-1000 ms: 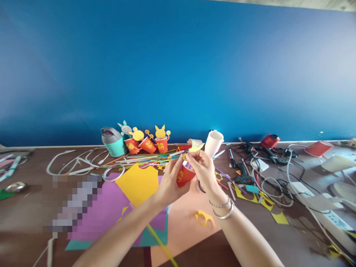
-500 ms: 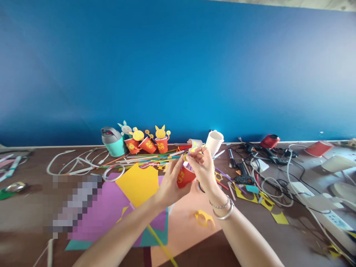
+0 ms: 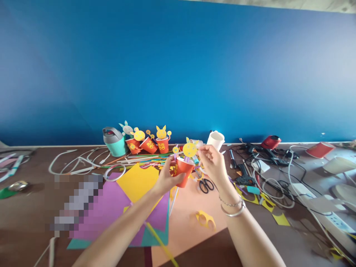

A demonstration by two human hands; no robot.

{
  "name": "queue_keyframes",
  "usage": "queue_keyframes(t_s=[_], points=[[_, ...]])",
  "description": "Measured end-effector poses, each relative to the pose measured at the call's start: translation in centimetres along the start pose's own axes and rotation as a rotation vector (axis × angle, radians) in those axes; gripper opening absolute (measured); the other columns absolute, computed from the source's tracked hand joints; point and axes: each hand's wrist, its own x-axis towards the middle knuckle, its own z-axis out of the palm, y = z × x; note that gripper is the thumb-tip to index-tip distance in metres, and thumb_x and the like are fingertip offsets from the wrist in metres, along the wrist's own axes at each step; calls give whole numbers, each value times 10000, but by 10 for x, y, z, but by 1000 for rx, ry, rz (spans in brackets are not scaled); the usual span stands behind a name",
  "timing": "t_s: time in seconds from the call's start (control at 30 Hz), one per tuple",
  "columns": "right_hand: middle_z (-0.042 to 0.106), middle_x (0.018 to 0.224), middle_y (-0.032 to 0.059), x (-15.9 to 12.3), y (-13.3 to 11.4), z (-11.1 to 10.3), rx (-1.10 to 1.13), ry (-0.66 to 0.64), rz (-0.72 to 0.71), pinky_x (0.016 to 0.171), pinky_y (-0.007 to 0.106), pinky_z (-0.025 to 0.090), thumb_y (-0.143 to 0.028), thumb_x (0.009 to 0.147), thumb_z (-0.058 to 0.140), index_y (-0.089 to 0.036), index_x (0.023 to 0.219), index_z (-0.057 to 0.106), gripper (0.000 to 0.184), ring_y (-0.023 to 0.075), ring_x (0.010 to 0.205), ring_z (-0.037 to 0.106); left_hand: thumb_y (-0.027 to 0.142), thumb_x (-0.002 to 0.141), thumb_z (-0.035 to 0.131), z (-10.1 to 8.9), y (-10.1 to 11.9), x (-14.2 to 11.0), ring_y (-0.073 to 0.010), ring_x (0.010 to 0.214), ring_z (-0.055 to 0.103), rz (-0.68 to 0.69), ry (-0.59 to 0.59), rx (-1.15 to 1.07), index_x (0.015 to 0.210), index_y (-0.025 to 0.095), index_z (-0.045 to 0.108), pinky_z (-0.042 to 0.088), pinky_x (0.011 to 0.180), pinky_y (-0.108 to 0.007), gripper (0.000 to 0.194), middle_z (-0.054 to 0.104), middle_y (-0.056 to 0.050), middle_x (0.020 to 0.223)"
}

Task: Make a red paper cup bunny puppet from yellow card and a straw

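Note:
My left hand (image 3: 167, 177) is wrapped round a red paper cup (image 3: 184, 174) with a white rim, held above the table. Out of the cup rises a round yellow paper animal face (image 3: 190, 150) with pointed ears, on a purple strip. To its left stands a small yellow paper disc (image 3: 175, 150), also on a purple stem. The fingers of my right hand (image 3: 213, 161) are pinched together at the right edge of the face; whatever lies between the fingertips is hidden. Black-handled scissors (image 3: 206, 185) lie below my right hand.
Several similar cup figures (image 3: 162, 144) stand at the back beside a teal container (image 3: 115, 142). A white cup (image 3: 215, 140) is behind my right hand. Coloured paper sheets (image 3: 102, 211) lie in front. Glue guns (image 3: 244, 177), cables and a power strip (image 3: 333, 222) occupy the right.
My right hand has moved right and away from the cup's mouth, uncovering the yellow face and disc. The cup is now more upright, and the scissors below show more fully.

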Motion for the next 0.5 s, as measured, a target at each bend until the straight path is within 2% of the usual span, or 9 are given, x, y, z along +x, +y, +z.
queue_keyframes(t_s=[0.07, 0.13, 0.2, 0.23, 0.37, 0.5], points=[[656, 691, 33, 4, 9, -13, -230, -146, 1, 581, 270, 428, -241, 795, 542, -197, 752, 600, 84, 164, 622, 598, 332, 650, 711, -7, 2, 7, -234, 982, 586, -62, 21, -59, 1188, 187, 433, 529, 749, -353, 622, 565, -122, 1149], [661, 656, 39, 4, 21, -22, -532, -358, 41, 563, 265, 397, -148, 735, 555, -193, 666, 617, 103, 168, 600, 600, 328, 633, 723, -13, 1, 12, -228, 975, 593, -78, 67, -77, 1175, 191, 438, 529, 748, -350, 628, 543, -120, 1196], [669, 651, 62, 2, 32, -23, -788, -520, 85, 526, 258, 367, -94, 667, 589, -182, 611, 619, 108, 175, 586, 605, 330, 625, 727, -18, -1, 17, -223, 968, 600, -78, 117, -84, 1169, 195, 444, 528, 741, -341, 627, 545, -109, 1196], [680, 675, 80, 0, 37, -20, -874, -554, 99, 523, 258, 367, -86, 662, 592, -176, 625, 631, 105, 182, 598, 616, 331, 623, 730, -20, -3, 18, -218, 962, 603, -77, 136, -85, 1170, 194, 447, 527, 744, -337, 631, 548, -104, 1191], [712, 808, 137, -3, 48, 3, -1058, -772, 205, 588, 289, 446, -97, 677, 616, -154, 731, 676, 98, 247, 742, 673, 347, 623, 736, -24, -9, 21, -211, 966, 595, -65, 203, -91, 1172, 195, 462, 528, 729, -318, 632, 530, -106, 1229], [713, 879, 161, -4, 53, 22, -1120, -837, 323, 633, 343, 501, -28, 522, 702, -131, 835, 688, 330, 313, 818, 682, 325, 622, 746, -22, -10, 21, -206, 1002, 579, -40, 255, -138, 1222, 226, 438, 525, 751, -310, 682, 498, -100, 1277]])
